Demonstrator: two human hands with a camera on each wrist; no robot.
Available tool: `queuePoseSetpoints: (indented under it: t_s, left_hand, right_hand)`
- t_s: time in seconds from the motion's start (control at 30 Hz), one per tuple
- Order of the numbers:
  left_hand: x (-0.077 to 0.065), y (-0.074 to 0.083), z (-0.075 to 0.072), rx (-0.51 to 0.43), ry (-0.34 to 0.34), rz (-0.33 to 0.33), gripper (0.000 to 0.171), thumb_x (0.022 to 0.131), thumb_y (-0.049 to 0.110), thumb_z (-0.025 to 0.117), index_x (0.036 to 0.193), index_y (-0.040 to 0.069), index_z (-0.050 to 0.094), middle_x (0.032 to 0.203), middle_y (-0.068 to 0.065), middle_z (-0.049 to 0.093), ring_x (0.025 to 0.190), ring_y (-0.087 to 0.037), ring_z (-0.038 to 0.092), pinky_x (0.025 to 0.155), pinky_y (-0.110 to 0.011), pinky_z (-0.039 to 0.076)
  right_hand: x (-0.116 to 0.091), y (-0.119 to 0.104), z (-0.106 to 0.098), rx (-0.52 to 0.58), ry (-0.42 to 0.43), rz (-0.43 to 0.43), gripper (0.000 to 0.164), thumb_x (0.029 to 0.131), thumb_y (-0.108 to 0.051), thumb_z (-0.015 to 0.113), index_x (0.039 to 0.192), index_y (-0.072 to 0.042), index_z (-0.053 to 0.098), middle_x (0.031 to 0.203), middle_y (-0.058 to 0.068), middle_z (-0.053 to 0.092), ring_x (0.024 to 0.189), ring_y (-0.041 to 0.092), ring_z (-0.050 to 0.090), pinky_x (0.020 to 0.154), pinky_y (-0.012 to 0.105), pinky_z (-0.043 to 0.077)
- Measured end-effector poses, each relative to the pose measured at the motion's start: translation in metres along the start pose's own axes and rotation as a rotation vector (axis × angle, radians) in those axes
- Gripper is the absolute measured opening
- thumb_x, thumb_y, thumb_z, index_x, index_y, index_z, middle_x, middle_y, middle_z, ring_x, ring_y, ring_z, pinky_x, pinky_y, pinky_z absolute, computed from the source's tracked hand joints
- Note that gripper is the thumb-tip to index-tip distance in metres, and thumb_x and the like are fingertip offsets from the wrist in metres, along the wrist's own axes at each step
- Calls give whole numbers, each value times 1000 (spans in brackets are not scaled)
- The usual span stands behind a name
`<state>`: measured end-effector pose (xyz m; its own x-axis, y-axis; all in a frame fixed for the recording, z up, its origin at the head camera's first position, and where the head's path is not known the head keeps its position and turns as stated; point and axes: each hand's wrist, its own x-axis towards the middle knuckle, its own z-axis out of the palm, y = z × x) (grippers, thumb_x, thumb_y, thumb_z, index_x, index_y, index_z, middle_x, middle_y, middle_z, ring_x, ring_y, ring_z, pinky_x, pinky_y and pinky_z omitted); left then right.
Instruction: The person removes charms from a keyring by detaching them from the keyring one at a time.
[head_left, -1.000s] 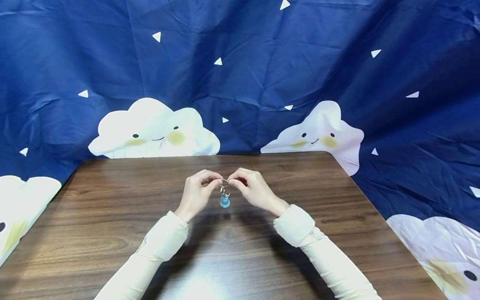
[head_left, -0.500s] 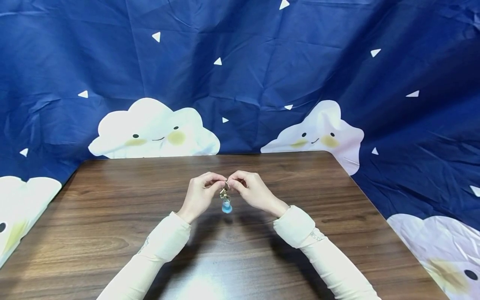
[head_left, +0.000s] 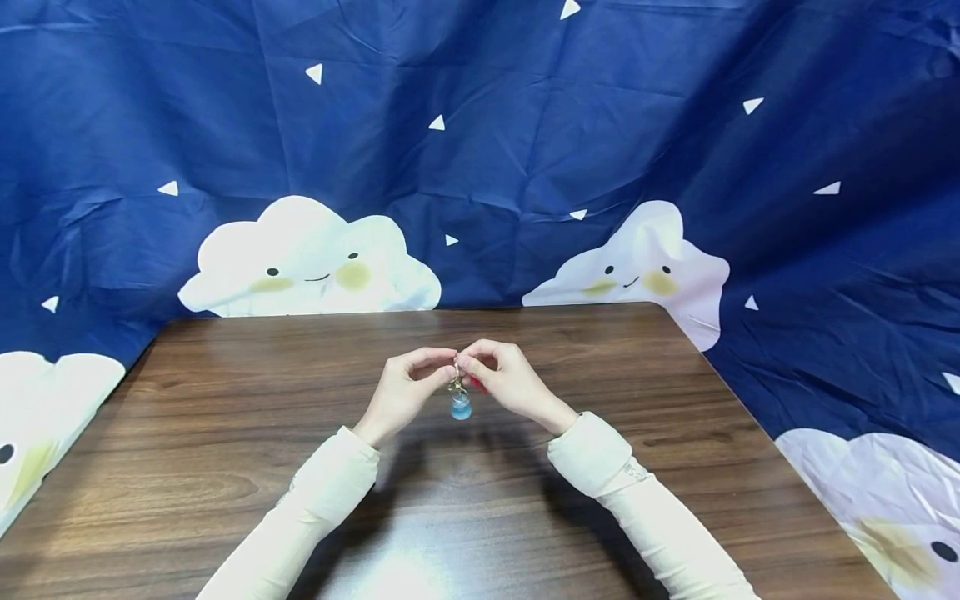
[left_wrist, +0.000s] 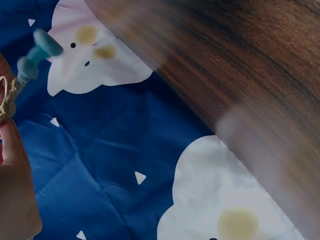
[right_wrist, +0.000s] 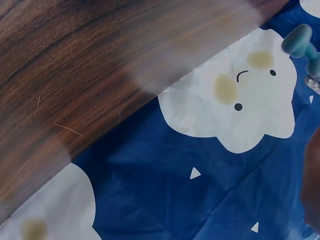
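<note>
A keychain with a translucent blue charm [head_left: 461, 406] hangs over the middle of the table in the head view. Gold-coloured metal fittings [head_left: 457, 385] join the charm to the top, which both hands pinch between thumb and fingers. My left hand [head_left: 393, 398] comes from the left, my right hand [head_left: 516, 382] from the right, and their fingertips meet. A small red thing [head_left: 477, 384] shows under my right fingers; its kind is unclear. In the left wrist view the charm [left_wrist: 40, 50] appears upside down at the edge. The right wrist view shows part of the charm [right_wrist: 301, 45].
A dark brown wood-grain table [head_left: 247, 417] lies beneath the hands. Behind it hangs a blue cloth [head_left: 487, 108] printed with white clouds and triangles. Both forearms wear white sleeves [head_left: 592, 454].
The left hand has shifted slightly right, bringing the fingertips together. The charm has moved a little right, and its metal top is now mostly covered by the fingers.
</note>
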<state>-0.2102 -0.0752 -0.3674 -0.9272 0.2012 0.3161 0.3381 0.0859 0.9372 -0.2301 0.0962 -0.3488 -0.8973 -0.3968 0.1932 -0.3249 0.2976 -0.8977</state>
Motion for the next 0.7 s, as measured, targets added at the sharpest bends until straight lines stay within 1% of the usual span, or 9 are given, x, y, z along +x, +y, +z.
queuePoseSetpoints:
  t_s: [0.07, 0.23, 0.37, 0.5, 0.6, 0.7]
  left_hand:
    - [0, -2, 0, -29, -9, -13, 30, 83, 13, 65, 110, -1, 62, 106, -18, 65, 85, -6, 65, 77, -22, 53]
    - [1, -3, 1, -57, -11, -15, 29, 82, 9, 66, 109, -1, 61, 107, -19, 65, 85, -7, 66, 77, -22, 53]
    - [1, -1, 2, -70, -6, -7, 29, 82, 6, 64, 110, -2, 61, 107, -21, 64, 86, -7, 65, 77, -23, 53]
    - [1, -2, 4, -68, 5, -12, 29, 83, 4, 63, 110, -2, 61, 107, -22, 64, 86, -7, 65, 78, -24, 53]
    - [2, -2, 6, -62, 16, -19, 29, 83, 3, 62, 111, -2, 61, 105, -22, 65, 86, -10, 66, 78, -24, 54]
    - [2, -3, 8, -44, 34, -16, 29, 81, 0, 62, 110, -2, 61, 103, -21, 65, 88, -16, 66, 78, -24, 54]
  right_hand:
    - [0, 0, -1, 9, 1, -2, 18, 89, -13, 57, 93, 3, 62, 69, 10, 59, 62, 13, 55, 52, 17, 44]
    - [0, 0, -1, 30, 7, -14, 17, 88, -12, 58, 93, 3, 63, 68, 8, 60, 60, 10, 54, 50, 16, 43]
    - [0, 1, 0, 63, 19, -13, 18, 88, -12, 59, 93, 4, 64, 69, 4, 61, 60, 9, 54, 51, 16, 44]
    - [0, 2, 1, 72, 35, -12, 17, 88, -12, 59, 92, 4, 63, 67, 1, 59, 60, 11, 54, 50, 18, 43]
    - [-1, 3, 2, 76, 42, -15, 16, 87, -11, 59, 92, 4, 63, 65, 1, 58, 58, 13, 54, 50, 19, 42]
    - [-1, 4, 2, 79, 45, -22, 17, 87, -11, 59, 91, 5, 63, 65, 4, 58, 57, 13, 53, 49, 19, 41]
